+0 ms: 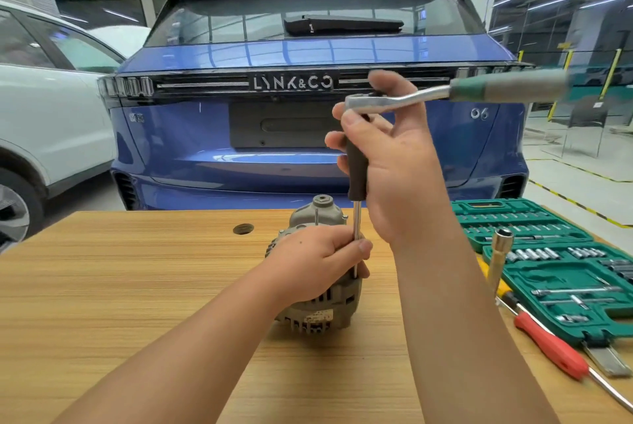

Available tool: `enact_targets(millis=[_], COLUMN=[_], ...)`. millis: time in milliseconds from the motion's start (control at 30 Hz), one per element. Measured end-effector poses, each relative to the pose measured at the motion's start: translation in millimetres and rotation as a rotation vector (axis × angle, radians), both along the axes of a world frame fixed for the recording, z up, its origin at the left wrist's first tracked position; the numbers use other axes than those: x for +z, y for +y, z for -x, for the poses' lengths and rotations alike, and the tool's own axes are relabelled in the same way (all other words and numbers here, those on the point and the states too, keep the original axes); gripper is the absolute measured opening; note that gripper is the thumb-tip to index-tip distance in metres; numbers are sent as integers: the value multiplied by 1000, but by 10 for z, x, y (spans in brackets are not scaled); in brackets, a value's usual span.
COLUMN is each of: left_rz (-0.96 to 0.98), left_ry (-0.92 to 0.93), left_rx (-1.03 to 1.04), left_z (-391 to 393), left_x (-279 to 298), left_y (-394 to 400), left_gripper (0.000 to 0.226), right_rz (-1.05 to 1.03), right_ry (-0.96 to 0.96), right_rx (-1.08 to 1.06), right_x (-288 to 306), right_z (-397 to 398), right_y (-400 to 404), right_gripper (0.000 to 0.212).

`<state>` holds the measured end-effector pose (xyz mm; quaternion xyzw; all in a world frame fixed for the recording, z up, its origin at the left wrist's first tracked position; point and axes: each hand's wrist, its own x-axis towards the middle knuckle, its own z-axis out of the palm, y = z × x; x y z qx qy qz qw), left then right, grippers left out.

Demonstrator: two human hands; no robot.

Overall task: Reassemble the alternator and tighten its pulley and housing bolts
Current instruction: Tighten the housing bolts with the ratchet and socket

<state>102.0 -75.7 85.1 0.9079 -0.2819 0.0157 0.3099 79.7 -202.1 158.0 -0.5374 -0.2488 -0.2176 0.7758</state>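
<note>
The alternator (320, 273) sits near the middle of the wooden table (137, 286), its grey finned housing toward the person and a rounded end with a nut on top pointing away toward the blue car (308, 156). Off to the left, a white car (51, 122) is parked beside the blue one.

The left hand (315, 262) is curled over the alternator's upper side, steadying it, with the thumb and fingers closed around the thin steel shaft of a driver (357, 163) where it meets the housing. The shaft stands nearly upright.

Just above, the right hand (397, 163) grips the driver's dark handle, fingers wrapped round it. A ratchet wrench (455, 91) sits on top of that handle, its head at the fingertips and its green and grey grip sticking out to the right, blurred.

Further right on the table lies an open green socket set (561, 266), with a long socket tube (498, 259) leaning at its near edge. A red-handled screwdriver (551, 348) lies in front of the case.
</note>
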Motion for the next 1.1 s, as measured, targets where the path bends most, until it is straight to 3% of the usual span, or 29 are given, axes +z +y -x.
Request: enact_targets(millis=[67,133,333,400,500,600,667,767,833,933,1100], left_rz=[-6,-13,-10,-7,-8,-34,-51,-38,-30,-49,-43], left_ry=[5,10,-4,-1,-11,-26,-41,-22,2,-1,6], left_rx=[-7,-10,-3,-4,0,-17,-34,-24,-6,-2,3], left_z=[1,3,28,29,32,51,69,56,37,39,53], left_x=[5,5,10,6,4,13,18,15,13,14,22], left_y=[-12,-17,-11,-7,-12,-28,-34,-23,-29,-39,-38], left_gripper=[26,26,30,30,31,31,33,30,30,31,34], right_rz=[125,165,-36,-30,59,43,45,10,-39,-53,83], right_ry=[-114,-153,-77,-55,62,-10,-41,80,107,35,-157], right_rx=[-168,-153,285,307,121,-256,-400,-151,59,165,-93], right_x=[-30,-36,-52,-11,76,35,-22,24,29,-9,-44], right_z=[-1,-6,-6,-8,23,44,38,44,33,31,2], right_y=[55,61,-59,-74,-61,18,50,8,-69,-68,-5], right_gripper=[37,35,45,46,47,78,65,30,19,27,40])
